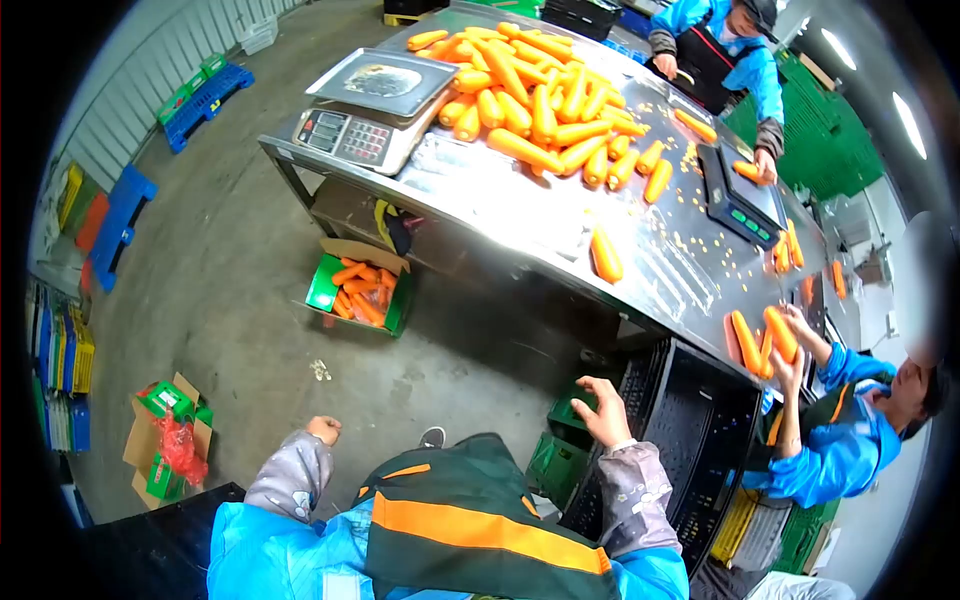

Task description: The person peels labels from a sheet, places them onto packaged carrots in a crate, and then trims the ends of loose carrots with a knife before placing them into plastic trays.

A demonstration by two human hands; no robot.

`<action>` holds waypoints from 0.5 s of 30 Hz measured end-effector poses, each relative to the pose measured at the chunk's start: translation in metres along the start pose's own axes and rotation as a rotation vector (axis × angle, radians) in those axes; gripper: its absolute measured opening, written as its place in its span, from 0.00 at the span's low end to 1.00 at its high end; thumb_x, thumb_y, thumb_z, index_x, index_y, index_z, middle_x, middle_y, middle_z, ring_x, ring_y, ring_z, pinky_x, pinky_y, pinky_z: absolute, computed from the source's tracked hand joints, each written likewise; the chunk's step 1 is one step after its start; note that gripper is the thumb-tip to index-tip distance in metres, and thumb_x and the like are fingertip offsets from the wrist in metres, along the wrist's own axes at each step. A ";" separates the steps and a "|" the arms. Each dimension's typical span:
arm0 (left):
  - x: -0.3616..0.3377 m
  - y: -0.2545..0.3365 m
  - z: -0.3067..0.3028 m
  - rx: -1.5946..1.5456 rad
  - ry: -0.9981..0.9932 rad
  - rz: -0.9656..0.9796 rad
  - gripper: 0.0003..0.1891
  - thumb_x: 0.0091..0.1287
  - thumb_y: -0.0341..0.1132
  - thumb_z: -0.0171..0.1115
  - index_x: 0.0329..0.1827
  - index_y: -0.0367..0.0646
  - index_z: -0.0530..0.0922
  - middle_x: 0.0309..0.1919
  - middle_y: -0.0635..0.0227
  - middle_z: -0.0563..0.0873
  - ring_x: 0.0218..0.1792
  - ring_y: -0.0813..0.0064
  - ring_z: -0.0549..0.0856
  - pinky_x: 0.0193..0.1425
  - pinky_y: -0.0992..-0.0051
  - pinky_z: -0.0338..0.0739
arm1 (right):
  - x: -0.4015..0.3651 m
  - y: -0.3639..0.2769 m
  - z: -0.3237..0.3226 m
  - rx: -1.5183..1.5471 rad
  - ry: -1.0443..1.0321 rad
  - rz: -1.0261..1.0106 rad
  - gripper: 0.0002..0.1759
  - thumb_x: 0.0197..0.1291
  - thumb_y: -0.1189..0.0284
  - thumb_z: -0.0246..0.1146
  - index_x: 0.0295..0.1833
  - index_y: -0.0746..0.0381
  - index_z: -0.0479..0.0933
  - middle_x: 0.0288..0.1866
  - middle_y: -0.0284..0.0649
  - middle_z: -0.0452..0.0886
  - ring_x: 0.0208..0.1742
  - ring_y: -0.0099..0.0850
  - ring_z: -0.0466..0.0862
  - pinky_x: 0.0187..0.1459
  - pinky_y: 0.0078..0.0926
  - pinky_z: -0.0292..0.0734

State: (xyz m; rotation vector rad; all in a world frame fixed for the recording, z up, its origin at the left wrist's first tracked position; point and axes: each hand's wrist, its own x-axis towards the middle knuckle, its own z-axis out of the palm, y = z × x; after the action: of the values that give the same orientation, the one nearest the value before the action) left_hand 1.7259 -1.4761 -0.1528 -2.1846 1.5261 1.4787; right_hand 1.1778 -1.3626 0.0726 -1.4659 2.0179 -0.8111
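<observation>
My left hand (325,430) hangs low over the floor with its fingers curled in, and nothing shows in it. Held out beside the black crate (705,435), my right hand (603,412) has its fingers apart and is empty. Ahead of me stands a metal table (450,195) with a large pile of carrots (540,95). One single carrot (605,255) lies near the table's front edge, well beyond my right hand. Neither hand touches a carrot.
A weighing scale (350,135) stands on the table's left. A green carton (322,284) of carrots and an opened carton (145,440) with red plastic sit on the floor. One co-worker (835,440) holds a carrot at right; another (725,50) is by a second scale (740,205).
</observation>
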 end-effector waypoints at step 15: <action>0.010 0.366 -0.008 -0.209 -0.020 0.738 0.17 0.57 0.22 0.60 0.51 0.38 0.76 0.36 0.69 0.80 0.36 0.82 0.77 0.43 0.79 0.73 | 0.234 -0.006 -0.019 -0.052 0.496 -0.216 0.22 0.43 0.81 0.65 0.48 0.62 0.72 0.45 0.49 0.73 0.51 0.48 0.73 0.52 0.38 0.69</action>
State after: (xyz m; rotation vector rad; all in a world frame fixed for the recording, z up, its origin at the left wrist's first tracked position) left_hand 1.4529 -1.6688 -0.0032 -1.7489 2.4288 1.8948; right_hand 1.1018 -1.5845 0.0757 -1.6548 2.2627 -1.3303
